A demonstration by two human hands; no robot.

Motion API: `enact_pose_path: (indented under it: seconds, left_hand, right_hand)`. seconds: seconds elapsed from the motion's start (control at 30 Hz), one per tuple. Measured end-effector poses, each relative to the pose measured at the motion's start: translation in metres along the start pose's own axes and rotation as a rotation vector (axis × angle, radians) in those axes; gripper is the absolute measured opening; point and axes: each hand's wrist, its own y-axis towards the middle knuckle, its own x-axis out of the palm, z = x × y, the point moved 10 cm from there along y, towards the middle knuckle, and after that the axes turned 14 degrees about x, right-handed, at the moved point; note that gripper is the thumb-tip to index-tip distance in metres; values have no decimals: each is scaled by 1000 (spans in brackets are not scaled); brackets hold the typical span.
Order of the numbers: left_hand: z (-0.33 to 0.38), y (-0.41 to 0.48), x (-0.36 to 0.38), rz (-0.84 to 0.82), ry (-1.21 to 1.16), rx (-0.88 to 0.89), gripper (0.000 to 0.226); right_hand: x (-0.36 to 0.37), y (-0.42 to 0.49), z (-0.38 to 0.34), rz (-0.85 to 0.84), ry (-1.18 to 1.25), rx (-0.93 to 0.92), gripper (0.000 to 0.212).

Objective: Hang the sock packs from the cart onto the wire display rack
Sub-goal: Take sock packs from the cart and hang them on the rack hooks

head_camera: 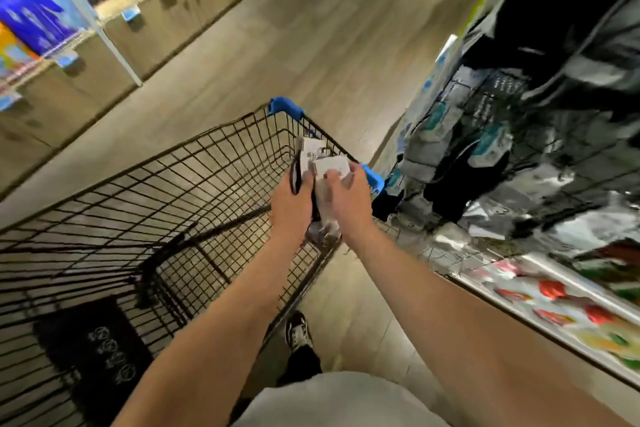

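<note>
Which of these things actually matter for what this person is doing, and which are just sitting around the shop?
In the job: sock packs, gripped by the left hand and right hand; black wire cart; wire display rack with packs hanging on it.

Just around: shelves with blue packages across the aisle; counter with colourful pictures.

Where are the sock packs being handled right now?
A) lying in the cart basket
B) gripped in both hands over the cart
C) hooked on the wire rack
B: the left hand and right hand both grip the sock packs above the cart, short of the wire rack.
</note>
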Motion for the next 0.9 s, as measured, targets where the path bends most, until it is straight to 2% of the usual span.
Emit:
enact_pose_path:
  seconds: [0.07,0.2,0.3,0.5,0.63,0.8,0.9]
  left_hand:
    - [27,-18,17,-19,55,55,31]
    - [57,-71,67,-115,114,108,29]
    - [64,-114,106,-133,61,149,26]
    - [48,-182,197,-270,79,177,41]
    - [24,-209,252,-371,133,121,53]
    - [-13,-220,318,-464,131,132,47]
    - [-36,-217,357,-502,102,168,51]
  right_hand:
    - [-42,-17,-4,70,-9,-56,56]
    - [-126,-40,20,173,64,-36,51]
    - [-181,-55,53,215,109,-6,46]
    - [-271,-67,134,232,145,92,54]
    - [-312,-52,186,255,184,179,57]
    - [-354,-21,247,345,282,209,35]
    - [-376,1,279,406,323,194,36]
